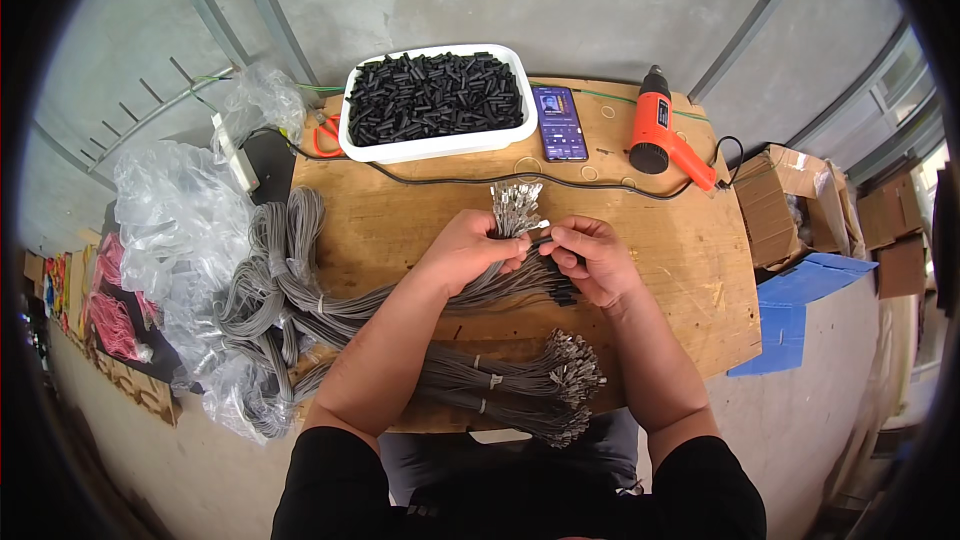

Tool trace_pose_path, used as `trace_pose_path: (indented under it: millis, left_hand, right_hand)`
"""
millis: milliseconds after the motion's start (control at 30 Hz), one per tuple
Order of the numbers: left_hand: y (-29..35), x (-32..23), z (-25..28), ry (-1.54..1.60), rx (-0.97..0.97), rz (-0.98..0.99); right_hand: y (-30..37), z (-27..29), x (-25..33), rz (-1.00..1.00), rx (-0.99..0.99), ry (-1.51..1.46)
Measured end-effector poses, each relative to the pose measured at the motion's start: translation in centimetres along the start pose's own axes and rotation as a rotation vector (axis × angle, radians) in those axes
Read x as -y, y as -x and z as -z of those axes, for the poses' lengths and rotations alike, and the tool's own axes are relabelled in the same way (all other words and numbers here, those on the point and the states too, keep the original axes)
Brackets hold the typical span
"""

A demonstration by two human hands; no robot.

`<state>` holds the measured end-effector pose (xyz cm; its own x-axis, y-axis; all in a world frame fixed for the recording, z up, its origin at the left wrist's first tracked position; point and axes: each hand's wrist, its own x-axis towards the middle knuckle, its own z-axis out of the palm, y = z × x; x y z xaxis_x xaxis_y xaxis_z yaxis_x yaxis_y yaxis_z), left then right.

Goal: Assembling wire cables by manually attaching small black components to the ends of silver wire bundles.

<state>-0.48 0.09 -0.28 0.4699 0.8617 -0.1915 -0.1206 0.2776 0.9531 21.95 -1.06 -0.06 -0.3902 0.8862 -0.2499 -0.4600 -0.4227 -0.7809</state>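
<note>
Left hand [474,250], right hand [598,262] (both curled) close together

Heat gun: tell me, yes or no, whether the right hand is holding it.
No, the heat gun rests on the table, well apart from the right hand.

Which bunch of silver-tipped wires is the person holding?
The grey bunch in the left hand, silvery tips sticking up toward the white tub. The other silver-tipped bunches lie unheld, closer to the person's lap.
</note>
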Motion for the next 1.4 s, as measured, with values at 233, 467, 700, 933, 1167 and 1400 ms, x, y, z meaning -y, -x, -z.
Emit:
trace_pose_path:
  millis: [233,467,700,933,1167,1400]
  left_hand:
    - [0.0,-0.1,-0.5,-0.065,-0.096,-0.024]
    - [-0.2,0.2,0.1,-0.011,-0.009,-0.013]
    - [-0.3,0.4,0.0,-0.068,-0.024,0.006]
    - [-0.1,-0.3,-0.4,0.016,-0.049,0.049]
    - [0.0,-0.1,-0.3,-0.033,-0.028,-0.019]
    - [0.1,-0.3,-0.6,-0.041,-0.078,-0.01]
  right_hand:
    - [0.2,0.8,0.8,0.174,-0.148,0.06]
    - [0.5,-0.5,0.3,0.242,-0.199,0.383]
    - [-0.3,-1.0,-0.9,0.288,-0.148,0.39]
    - [-0.5,-0.5,-1.2,0.309,-0.148,0.449]
    - [-0.2,-0.8,-1.0,0.289,-0.118,0.404]
    - [0.2,0.0,0.6,0.073,0.034,0.095]
